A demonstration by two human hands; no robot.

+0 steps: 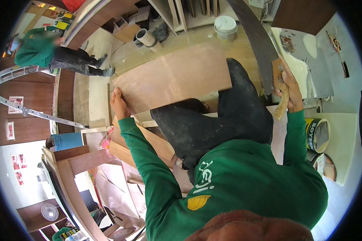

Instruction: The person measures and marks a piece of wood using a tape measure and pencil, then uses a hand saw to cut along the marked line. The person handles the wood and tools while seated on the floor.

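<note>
A rectangular plywood panel (pixel 177 76) lies across my raised knee and thigh, its right end beside my dark trouser leg. My left hand (pixel 120 105) grips its near left corner, with the fingers on the upper face. In my right hand (pixel 290 86) is a handsaw (pixel 255 40), held by its wooden handle. The saw's wide dark blade points up and away, to the right of the panel and apart from it. My right fingers are wrapped round the handle.
Beyond the panel are a white lidded bucket (pixel 225 28) and a grey pipe piece (pixel 147 38). To the left, a person in a green top (pixel 38 48) stands near an aluminium ladder (pixel 40 113). Wooden boards (pixel 149 138) lean at my left; a paint can (pixel 319 134) lies at my right.
</note>
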